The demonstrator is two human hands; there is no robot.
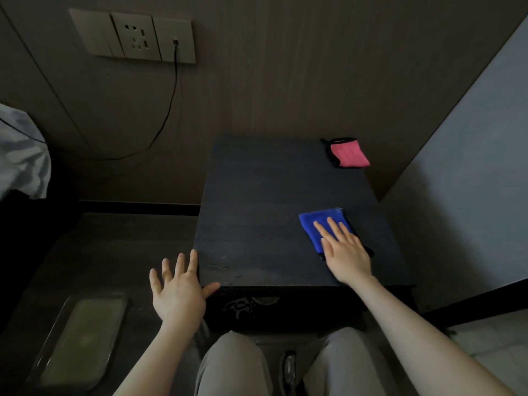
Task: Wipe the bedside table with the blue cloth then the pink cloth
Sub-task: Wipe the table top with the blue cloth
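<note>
The dark bedside table (257,195) stands in front of me. A folded blue cloth (314,224) lies on its near right part. My right hand (343,252) rests flat on the cloth's near end, fingers spread and pressing down. A folded pink cloth (350,157) with black trim lies at the far right corner, untouched. My left hand (178,292) hovers at the table's near left corner with fingers apart, the thumb at the front edge, holding nothing.
A wall socket panel (134,35) with a black cable (168,104) hanging down is at the upper left. White bedding (23,155) shows at the left edge. A clear tray (80,338) lies on the floor at lower left. A pale wall (471,167) closes the right side.
</note>
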